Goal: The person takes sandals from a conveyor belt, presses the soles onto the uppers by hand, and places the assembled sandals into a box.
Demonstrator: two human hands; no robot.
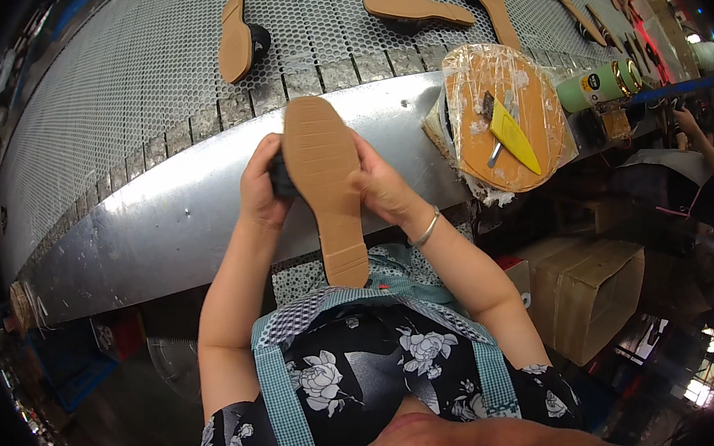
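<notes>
A sandal (319,167) with a tan sole and a dark upper is held sole up in front of me, its toe end pointing away and its heel near my apron. My left hand (263,180) grips the dark upper at the sole's left side. On the other side, my right hand (379,179) is closed round the sole's edge, thumb lying on the tan underside. The sole hides most of the upper and some fingertips of both hands.
Beyond a metal ledge (163,205) runs a mesh conveyor (128,82) with several tan-soled sandals (236,44). Right of my hands, a plastic-wrapped round board (485,146) bears a yellow-handled blade (514,139). A green cylinder (594,87) lies beside it. Below stands a cardboard box (580,289); another person's arm (702,137) shows far right.
</notes>
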